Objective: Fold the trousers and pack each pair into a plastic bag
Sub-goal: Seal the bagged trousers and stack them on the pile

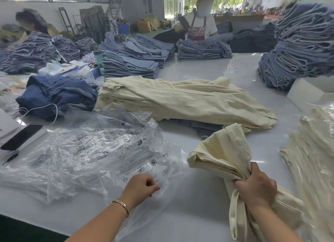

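My right hand (256,186) grips a bunched, folded pair of cream trousers (222,151) just above the white table (189,205), at the near right. My left hand (141,186) pinches the edge of a clear plastic bag (144,162) with printed warnings, at the near middle. That bag lies at the edge of a loose pile of clear plastic bags (72,151) on the left. A heap of unfolded cream trousers (180,99) lies across the table's middle.
Bagged cream trousers (312,151) are stacked at the right. A dark blue denim heap (57,95) and a phone (21,137) lie at the left. Tall stacks of blue jeans (303,43) ring the far table. Two people work at the far side.
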A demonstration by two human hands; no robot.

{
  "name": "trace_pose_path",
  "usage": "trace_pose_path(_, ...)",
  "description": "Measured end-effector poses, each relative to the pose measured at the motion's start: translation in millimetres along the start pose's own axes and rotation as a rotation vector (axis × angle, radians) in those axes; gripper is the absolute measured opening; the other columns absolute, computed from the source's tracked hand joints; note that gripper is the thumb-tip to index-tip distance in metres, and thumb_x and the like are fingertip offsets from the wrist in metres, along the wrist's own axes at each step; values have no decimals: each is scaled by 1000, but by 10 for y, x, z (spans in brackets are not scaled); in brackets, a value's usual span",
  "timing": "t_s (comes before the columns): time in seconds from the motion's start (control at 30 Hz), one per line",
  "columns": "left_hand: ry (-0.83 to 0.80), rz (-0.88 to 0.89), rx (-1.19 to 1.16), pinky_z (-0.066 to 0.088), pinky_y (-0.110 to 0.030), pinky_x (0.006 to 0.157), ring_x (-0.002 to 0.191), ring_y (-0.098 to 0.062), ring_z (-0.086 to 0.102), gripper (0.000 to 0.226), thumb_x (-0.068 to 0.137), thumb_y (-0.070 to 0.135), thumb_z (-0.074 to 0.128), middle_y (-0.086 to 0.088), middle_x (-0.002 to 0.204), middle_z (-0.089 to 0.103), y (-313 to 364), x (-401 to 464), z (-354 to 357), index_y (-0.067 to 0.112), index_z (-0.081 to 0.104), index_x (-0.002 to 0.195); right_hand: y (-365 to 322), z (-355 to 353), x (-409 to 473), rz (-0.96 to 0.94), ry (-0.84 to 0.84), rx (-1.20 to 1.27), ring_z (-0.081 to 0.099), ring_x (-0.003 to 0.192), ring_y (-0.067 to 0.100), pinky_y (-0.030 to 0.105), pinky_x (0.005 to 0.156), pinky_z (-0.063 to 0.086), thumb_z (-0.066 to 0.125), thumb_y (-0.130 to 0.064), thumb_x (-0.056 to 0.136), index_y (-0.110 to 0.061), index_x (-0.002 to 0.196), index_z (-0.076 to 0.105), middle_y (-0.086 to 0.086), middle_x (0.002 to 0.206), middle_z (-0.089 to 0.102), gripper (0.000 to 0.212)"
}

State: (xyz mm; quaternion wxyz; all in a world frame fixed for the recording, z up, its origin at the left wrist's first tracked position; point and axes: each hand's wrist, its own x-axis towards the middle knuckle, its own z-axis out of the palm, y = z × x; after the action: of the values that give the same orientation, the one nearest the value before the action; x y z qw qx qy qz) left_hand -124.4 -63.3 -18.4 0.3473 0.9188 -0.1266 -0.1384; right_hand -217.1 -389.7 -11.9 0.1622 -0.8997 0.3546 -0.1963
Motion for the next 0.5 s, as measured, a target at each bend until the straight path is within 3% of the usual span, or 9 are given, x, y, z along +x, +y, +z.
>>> trace_pose_path(0.1,35,-12,-41,49,-26,53,45,-11,56,22,87,23,67,3,51,59,52,41,14,18,58,68,0,-23,0,-4,-8,15,57,66,37,39,68,33,74,-12,54,-7,89,56,16,64,57,41)
trace_pose_path(0.17,10,-15,-60,46,-24,50,43,-11,53,22,91,27,62,4,47,56,64,54,22,18,55,72,-15,-120,16,20,-45,83,57,71,38,39,70,32,66,-23,55,-10,90,53,16,70,60,39)
trace_pose_path(0.23,-19,-12,-78,43,-20,47,40,-8,51,23,93,31,60,5,45,55,79,56,19,18,57,74,-63,-289,76,22,-68,227,57,73,39,40,70,38,51,-27,49,-13,91,51,13,72,61,45)
trace_pose_path(0.3,-49,-22,-101,38,-16,43,36,-6,47,24,92,35,61,5,43,54,118,71,6,18,64,75,-182,-527,140,-21,-106,465,59,75,37,40,66,45,51,-24,47,-16,94,55,5,73,62,48)
trace_pose_path(0.37,-106,-63,-218,35,-18,41,36,-8,43,24,91,36,63,5,42,50,166,105,-11,17,72,78,-388,-745,166,-99,-168,684,66,81,19,32,64,52,63,-24,50,-26,98,62,-8,80,69,48)
trace_pose_path(0.43,-190,-82,-372,31,-19,42,41,-10,38,22,88,34,68,5,48,47,224,123,-11,13,76,84,-644,-908,93,-230,-262,860,66,80,-4,11,60,49,77,-29,51,-35,96,65,-19,86,72,47)
trace_pose_path(0.5,-252,-95,-490,28,-18,44,46,-9,36,19,88,29,68,3,54,45,361,125,-21,13,77,85,-865,-974,-28,-391,-377,885,66,86,-5,13,64,51,80,-35,55,-37,102,65,-21,92,72,49)
